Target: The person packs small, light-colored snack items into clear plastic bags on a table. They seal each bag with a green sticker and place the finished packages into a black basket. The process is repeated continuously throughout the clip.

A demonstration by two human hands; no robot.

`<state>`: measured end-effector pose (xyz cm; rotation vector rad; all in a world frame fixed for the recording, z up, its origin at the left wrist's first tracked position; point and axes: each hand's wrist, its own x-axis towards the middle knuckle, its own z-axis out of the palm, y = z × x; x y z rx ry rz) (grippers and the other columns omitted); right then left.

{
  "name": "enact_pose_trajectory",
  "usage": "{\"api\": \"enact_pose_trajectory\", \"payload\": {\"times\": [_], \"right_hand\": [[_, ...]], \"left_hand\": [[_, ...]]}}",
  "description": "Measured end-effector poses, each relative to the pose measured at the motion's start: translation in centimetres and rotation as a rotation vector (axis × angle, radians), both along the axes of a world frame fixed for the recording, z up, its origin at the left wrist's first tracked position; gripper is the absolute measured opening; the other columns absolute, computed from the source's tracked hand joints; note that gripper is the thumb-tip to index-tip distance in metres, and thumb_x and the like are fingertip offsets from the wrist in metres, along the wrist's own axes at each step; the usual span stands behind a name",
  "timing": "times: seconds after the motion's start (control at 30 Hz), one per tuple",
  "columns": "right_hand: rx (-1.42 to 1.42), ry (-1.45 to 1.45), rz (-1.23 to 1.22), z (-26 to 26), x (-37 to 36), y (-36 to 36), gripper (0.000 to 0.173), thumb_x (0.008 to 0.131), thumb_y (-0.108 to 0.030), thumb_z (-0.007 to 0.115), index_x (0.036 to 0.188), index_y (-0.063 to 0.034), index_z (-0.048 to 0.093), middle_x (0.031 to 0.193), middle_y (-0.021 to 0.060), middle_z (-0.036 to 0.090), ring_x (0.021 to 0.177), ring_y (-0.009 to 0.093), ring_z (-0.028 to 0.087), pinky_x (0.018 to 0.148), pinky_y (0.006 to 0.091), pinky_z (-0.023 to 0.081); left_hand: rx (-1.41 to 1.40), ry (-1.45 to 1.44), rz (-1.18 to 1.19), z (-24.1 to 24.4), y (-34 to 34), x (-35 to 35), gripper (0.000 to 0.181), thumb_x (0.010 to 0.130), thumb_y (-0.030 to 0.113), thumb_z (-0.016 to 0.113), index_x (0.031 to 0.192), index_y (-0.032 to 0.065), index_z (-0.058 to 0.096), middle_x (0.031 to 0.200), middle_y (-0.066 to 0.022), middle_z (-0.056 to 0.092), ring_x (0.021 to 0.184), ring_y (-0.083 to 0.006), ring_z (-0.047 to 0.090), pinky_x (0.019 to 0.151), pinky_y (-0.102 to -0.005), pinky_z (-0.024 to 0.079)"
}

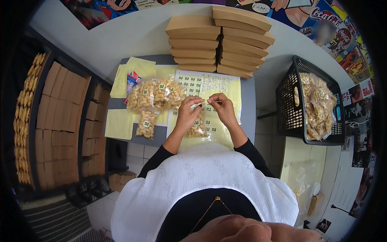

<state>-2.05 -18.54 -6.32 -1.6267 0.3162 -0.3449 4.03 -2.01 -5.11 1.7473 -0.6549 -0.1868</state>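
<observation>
My left hand (189, 113) and my right hand (223, 109) meet at the fingertips over the table. The right thumb and forefinger pinch a small pale piece (206, 101), too small to make out. The left forefinger reaches to it, while the left thumb stands apart; whether the left hand grips it is unclear. Beneath my hands lies a clear bag of curled, puffed snacks (197, 129) with a round green-printed sticker, partly hidden by the left hand. It rests on a sheet of green-printed stickers (213, 123). Beyond is a sheet of tiny white labels (215, 82).
Several stickered snack bags (157, 92) are grouped to the left, with one bag (146, 124) nearer me. Stacked cardboard boxes (193, 45) stand at the table's back. On the right, a black plastic crate (287, 112) holds more bags. Shelves of cardboard boxes (57, 112) line the left.
</observation>
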Motion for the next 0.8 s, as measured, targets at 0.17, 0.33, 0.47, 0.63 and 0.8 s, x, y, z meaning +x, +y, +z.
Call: {"api": "enact_pose_trajectory", "payload": {"times": [0.17,0.33,0.47,0.63,0.8], "right_hand": [[-0.037,0.187,-0.001,-2.4,-1.4,0.1,0.02,0.085,-0.015,0.072,0.09,0.0024,0.065,0.093,0.0111,0.063,0.086,0.019,0.062,0.078,0.0309,0.049],[-0.19,0.204,0.046,-6.8,-2.2,1.3,0.016,0.087,-0.012,0.07,0.093,0.001,0.062,0.086,0.0071,0.061,0.079,0.014,0.059,0.075,0.0282,0.049],[-0.13,0.187,0.065,-8.4,-2.0,1.7,0.018,0.089,-0.009,0.067,0.099,0.0022,0.057,0.086,0.0036,0.06,0.078,0.01,0.057,0.075,0.025,0.05],[0.033,0.2,0.105,-6.1,-2.4,1.9,0.016,0.086,-0.012,0.069,0.092,0.002,0.063,0.095,0.0108,0.059,0.083,0.018,0.06,0.076,0.0308,0.049],[-0.095,0.144,0.136,-3.8,-3.2,1.6,0.016,0.086,-0.01,0.069,0.089,0.0039,0.063,0.095,0.0113,0.058,0.08,0.02,0.06,0.075,0.0313,0.049]], "left_hand": [[0.321,-0.168,0.156,-3.6,2.9,-1.2,0.041,0.082,0.013,0.068,0.12,0.0052,0.056,0.114,-0.0147,0.053,0.11,-0.0344,0.051,0.098,-0.0424,0.037],[0.383,-0.054,0.236,-6.7,3.5,-2.3,0.064,0.082,0.014,0.072,0.134,0.001,0.037,0.121,-0.02,0.042,0.105,-0.0334,0.053,0.093,-0.0426,0.044],[0.048,0.325,0.247,-7.3,3.0,-1.8,0.07,0.081,0.006,0.073,0.138,0.0005,0.031,0.123,-0.0179,0.044,0.103,-0.0239,0.058,0.087,-0.0338,0.051],[-0.191,0.625,0.175,-5.5,2.8,-1.7,0.055,0.083,0.001,0.071,0.13,-0.0038,0.042,0.115,-0.013,0.058,0.1,-0.0172,0.061,0.086,-0.0274,0.05],[-0.179,0.773,0.019,-5.9,3.2,-1.8,0.017,0.088,0.0,0.064,0.105,-0.0019,0.062,0.099,-0.0064,0.066,0.092,-0.0112,0.061,0.082,-0.0242,0.048]]}}
